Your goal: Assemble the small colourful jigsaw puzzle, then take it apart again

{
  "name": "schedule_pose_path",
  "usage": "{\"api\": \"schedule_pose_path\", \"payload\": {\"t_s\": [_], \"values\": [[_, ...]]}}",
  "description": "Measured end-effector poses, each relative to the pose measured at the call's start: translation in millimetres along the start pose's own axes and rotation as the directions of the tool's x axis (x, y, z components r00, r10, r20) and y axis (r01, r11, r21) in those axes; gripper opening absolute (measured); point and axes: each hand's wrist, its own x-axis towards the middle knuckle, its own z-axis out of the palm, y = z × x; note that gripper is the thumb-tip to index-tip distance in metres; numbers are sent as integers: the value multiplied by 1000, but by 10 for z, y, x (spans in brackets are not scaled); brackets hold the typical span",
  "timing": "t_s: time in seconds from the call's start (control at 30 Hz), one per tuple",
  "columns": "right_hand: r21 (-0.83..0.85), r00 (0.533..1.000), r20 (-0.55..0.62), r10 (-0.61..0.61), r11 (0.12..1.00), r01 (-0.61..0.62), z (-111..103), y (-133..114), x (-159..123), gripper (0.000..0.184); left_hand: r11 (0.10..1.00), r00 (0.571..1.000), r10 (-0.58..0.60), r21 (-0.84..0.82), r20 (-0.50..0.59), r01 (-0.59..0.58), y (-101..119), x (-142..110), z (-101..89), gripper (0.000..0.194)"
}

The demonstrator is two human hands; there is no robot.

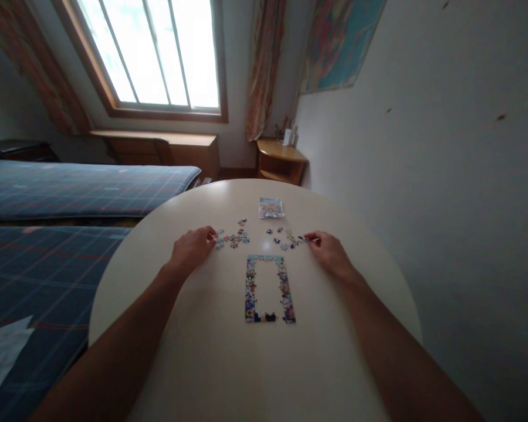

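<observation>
A jigsaw puzzle frame (250, 287) of joined edge pieces lies on the round table, with a gap in its bottom row near the right corner. Beyond it are two loose clusters, left puzzle pieces (234, 239) and right puzzle pieces (289, 241). At the outer edge of the left cluster, my left hand (193, 249) has its fingers closed in a pinch; what is between the fingertips is too small to tell. My right hand (328, 252) pinches a dark puzzle piece (303, 238) beside the right cluster. A small picture sheet (271, 207) lies behind the pieces.
The round white table (202, 357) nearly meets the wall (444, 205) on the right. Two beds with plaid covers, a near bed (48, 269) and a far bed (83, 187), stand to the left. Behind are a corner cabinet (281, 150) and a desk (176, 139) under the window.
</observation>
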Motion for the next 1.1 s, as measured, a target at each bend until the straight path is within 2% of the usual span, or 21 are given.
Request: {"api": "schedule_pose_path", "payload": {"t_s": [0.23,0.3,0.47,0.53,0.7,0.87,1.1], "values": [[-4,1000,23,-3,1000,3,-34,-33,-18,25,998,989,46,47,-140,-40,-33,46,85,34],[-8,1000,25,-4,1000,5,-42,-42,-22,25,998,987,56,49,-151,-50,-29,50,94,34],[-29,1000,19,-9,1000,9,-24,-26,-15,25,999,997,-25,23,-75,27,12,39,76,40],[-42,1000,14,-19,999,20,-8,-7,-3,26,999,997,-24,33,-69,26,12,39,78,39],[-108,999,-22,-44,993,42,13,52,38,31,989,998,-38,141,-52,45,-59,42,82,38],[-194,998,-57,-11,981,0,13,102,35,32,978,995,-94,186,-26,97,-135,38,53,38],[-269,996,-73,41,961,-60,7,107,10,31,974,994,-103,198,-29,107,-188,85,96,36]]}}
